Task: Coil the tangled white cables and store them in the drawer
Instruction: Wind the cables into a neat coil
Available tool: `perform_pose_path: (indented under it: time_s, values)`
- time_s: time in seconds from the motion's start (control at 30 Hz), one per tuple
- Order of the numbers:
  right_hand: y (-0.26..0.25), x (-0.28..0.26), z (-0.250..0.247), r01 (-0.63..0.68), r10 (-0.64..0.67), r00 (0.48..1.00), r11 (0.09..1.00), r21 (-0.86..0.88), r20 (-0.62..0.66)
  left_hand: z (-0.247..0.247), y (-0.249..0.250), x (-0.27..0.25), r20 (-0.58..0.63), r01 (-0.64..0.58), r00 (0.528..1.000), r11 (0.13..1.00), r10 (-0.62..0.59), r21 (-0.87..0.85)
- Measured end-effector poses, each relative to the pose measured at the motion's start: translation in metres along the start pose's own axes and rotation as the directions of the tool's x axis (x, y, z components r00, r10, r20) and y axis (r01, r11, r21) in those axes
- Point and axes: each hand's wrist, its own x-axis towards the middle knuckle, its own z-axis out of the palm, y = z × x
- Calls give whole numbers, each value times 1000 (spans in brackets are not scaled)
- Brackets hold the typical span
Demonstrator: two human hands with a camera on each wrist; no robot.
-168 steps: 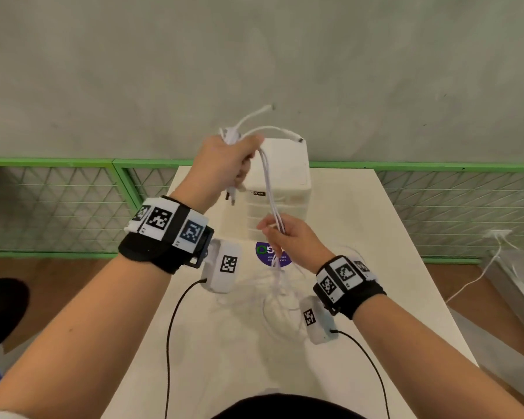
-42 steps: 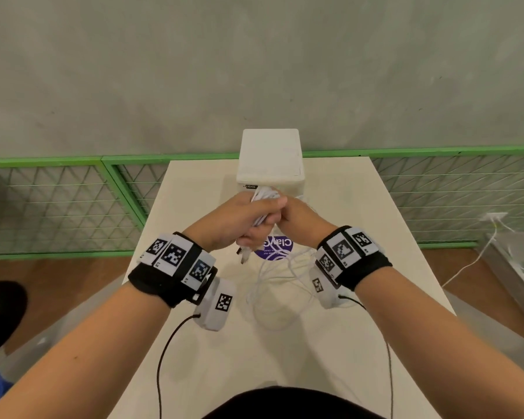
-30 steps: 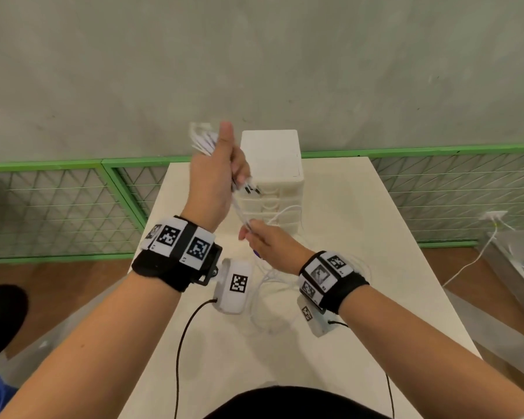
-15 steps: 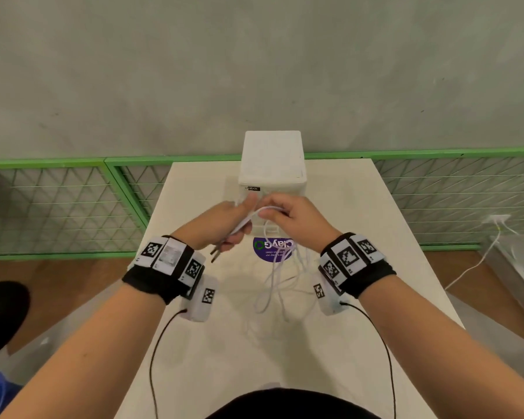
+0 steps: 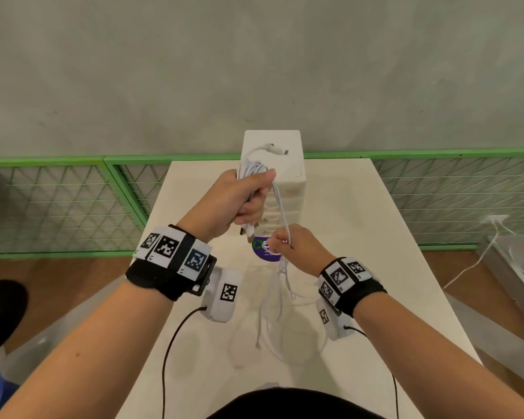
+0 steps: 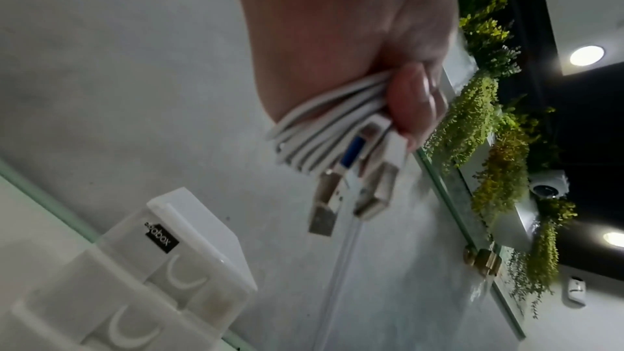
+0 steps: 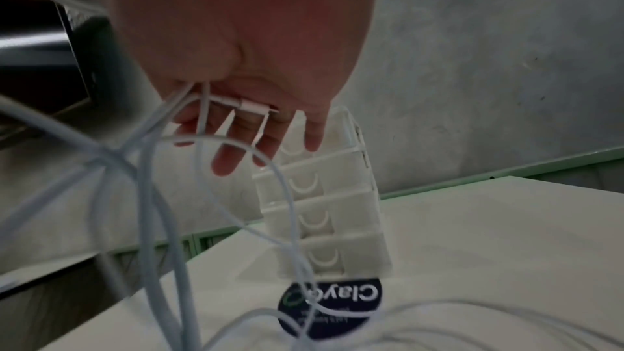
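Note:
My left hand point(image 5: 254, 192) is raised in front of the white drawer unit point(image 5: 288, 137) and grips a bundle of coiled white cables point(image 5: 251, 170); a connector end point(image 5: 277, 149) sticks out above it. In the left wrist view the fingers point(image 6: 408, 106) clamp the cable loops point(image 6: 320, 138), and USB plugs point(image 6: 337, 196) hang below. My right hand point(image 5: 282, 241), lower and in front, pinches a strand point(image 5: 280, 207) running down from the bundle. Loose cable point(image 5: 273, 300) hangs to the table point(image 5: 360, 237). In the right wrist view a small connector point(image 7: 253, 107) lies across the fingers point(image 7: 229, 159).
The drawer unit point(image 7: 331, 210) stands at the table's far end, all drawers shut, with a round purple sticker point(image 5: 265, 252) before it. A green mesh fence point(image 5: 58, 201) runs behind the table. At the right, off the table, lies another white cable point(image 5: 478, 258).
My left hand has risen from just in front of the drawers with the cable bundle. My right hand has dropped lower along the strand, which now runs taut between the hands.

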Motion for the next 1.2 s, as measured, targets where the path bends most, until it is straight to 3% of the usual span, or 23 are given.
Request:
perform_pose_path:
  time_s: [0.13,0.27,0.3,0.37,0.43,0.5,0.6,0.77,0.87,0.93,1.0,1.1,1.2]
  values:
    - [18,-9,13,-87,87,996,996,-25,13,-5,3,2,-164,-86,985,985,61,-148]
    - [38,-17,13,-256,312,943,903,-346,118,-20,23,5,-307,-192,945,948,109,-253]
    - [37,-16,10,-264,307,947,912,-313,95,-25,29,6,-323,-193,940,954,112,-229]
    - [22,-12,-2,-228,228,973,974,10,31,-28,37,6,-320,-132,943,986,92,-105]
    - [-4,-2,-15,-105,131,990,924,368,-45,-23,37,7,-310,-47,949,998,58,44]
    - [-29,6,-27,-19,92,990,844,535,-109,-15,29,8,-315,0,949,994,35,112]
    - [-53,12,-44,20,142,969,771,637,-202,-16,18,11,-380,39,925,996,-6,78]
    - [-33,16,-62,-221,430,822,845,487,-373,-29,11,8,-438,162,896,973,-76,163]
    - [-40,16,-57,-45,237,858,918,394,-456,-26,6,7,-417,218,902,951,-110,221]
    - [-52,20,-50,21,98,919,955,296,-381,-19,4,8,-400,226,910,942,-113,248]
    - [-58,22,-47,-6,86,955,962,273,-283,-15,4,9,-403,213,911,938,-90,273]
    - [-56,23,-53,23,113,945,912,409,-306,-22,4,8,-430,235,903,865,-25,443]
    - [-57,25,-69,156,37,896,907,391,-443,-29,-3,3,-367,310,928,670,-60,674]
